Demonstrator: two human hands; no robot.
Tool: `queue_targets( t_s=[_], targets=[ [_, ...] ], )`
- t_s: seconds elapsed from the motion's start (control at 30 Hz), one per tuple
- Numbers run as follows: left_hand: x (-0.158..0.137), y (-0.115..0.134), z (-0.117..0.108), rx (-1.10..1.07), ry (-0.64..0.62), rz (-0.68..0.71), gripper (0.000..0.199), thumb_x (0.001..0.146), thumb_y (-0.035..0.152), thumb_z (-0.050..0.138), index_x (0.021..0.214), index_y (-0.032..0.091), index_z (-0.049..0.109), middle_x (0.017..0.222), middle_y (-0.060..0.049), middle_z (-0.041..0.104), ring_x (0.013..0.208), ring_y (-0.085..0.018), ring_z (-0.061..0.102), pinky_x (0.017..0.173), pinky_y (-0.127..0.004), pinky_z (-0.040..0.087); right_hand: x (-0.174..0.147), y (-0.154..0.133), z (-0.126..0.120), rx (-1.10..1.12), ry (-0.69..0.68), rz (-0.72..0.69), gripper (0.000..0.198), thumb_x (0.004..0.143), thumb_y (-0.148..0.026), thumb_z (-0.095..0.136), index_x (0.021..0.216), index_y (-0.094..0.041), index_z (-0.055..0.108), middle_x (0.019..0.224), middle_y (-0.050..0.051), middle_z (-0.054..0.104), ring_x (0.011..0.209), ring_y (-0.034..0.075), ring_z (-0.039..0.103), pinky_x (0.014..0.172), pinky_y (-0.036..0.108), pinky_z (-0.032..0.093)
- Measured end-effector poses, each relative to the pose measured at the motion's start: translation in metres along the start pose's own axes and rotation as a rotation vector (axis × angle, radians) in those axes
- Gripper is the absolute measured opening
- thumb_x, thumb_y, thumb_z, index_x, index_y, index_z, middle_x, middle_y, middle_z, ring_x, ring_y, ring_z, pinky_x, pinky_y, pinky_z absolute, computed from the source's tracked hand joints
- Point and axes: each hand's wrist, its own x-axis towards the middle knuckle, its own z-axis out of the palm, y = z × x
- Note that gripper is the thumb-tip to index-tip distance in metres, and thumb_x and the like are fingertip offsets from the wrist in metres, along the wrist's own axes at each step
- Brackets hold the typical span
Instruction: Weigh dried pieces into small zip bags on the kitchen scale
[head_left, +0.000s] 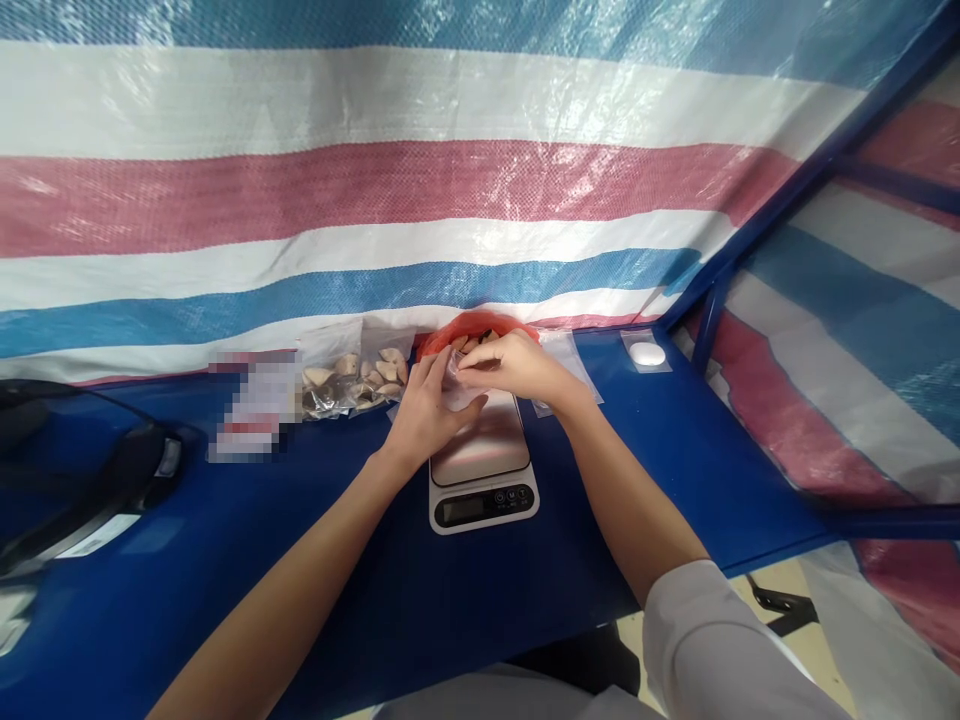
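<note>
Above the kitchen scale [480,445], a small clear plastic bag [454,392] is between my two hands. My left hand [429,412] holds the bag's left side, its thumb spread toward the scale plate. At the bag's upper edge, the fingers of my right hand [514,362] are pinched together. Right behind both hands sits an open red plastic bag [480,322] with light brown pieces in it, partly covered by the hands. The scale's display looks dark. What is inside the clear bag cannot be made out.
Left of the red bag lie clear bags of tan pieces [382,372] and a blurred-out packet [259,405]. A black strapped device [112,490] rests at far left. Flat clear bags [570,365] and a white oval item [646,354] lie right. Striped sheeting [375,180] hangs behind the blue table [637,430].
</note>
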Motion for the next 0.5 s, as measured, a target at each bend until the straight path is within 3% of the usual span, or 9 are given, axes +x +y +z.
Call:
queue_targets(
  t_s=[0.1,0.37,0.5],
  targets=[
    [0.000,-0.002,0.000,0.022,0.010,0.021,0.077,0.080,0.043,0.075,0.146,0.021,0.044,0.134,-0.015,0.063,0.128,-0.036,0.057,0.114,-0.057,0.041,0.000,0.003,-0.002,0.141,0.004,-0.085,0.024,0.087,-0.034,0.063,0.072,-0.019,0.073,0.073,-0.001,0.068,0.072,0.014,0.059,0.069,0.028,0.046],
    [-0.002,0.004,-0.004,-0.013,0.045,0.007,0.092,0.076,0.058,0.078,0.150,0.019,0.040,0.142,-0.019,0.057,0.134,-0.037,0.052,0.112,-0.055,0.043,0.002,0.010,0.000,0.319,0.016,-0.081,0.024,0.086,-0.039,0.068,0.078,-0.018,0.076,0.077,0.000,0.071,0.069,0.012,0.059,0.068,0.026,0.049],
    [0.000,0.011,-0.007,-0.043,0.068,-0.024,0.082,0.077,0.056,0.077,0.145,0.020,0.046,0.138,-0.016,0.061,0.131,-0.034,0.055,0.110,-0.052,0.046,0.003,0.008,0.003,0.398,0.012,-0.062,0.022,0.084,-0.038,0.071,0.079,-0.018,0.077,0.078,0.001,0.073,0.069,0.013,0.062,0.068,0.027,0.052]
  ],
)
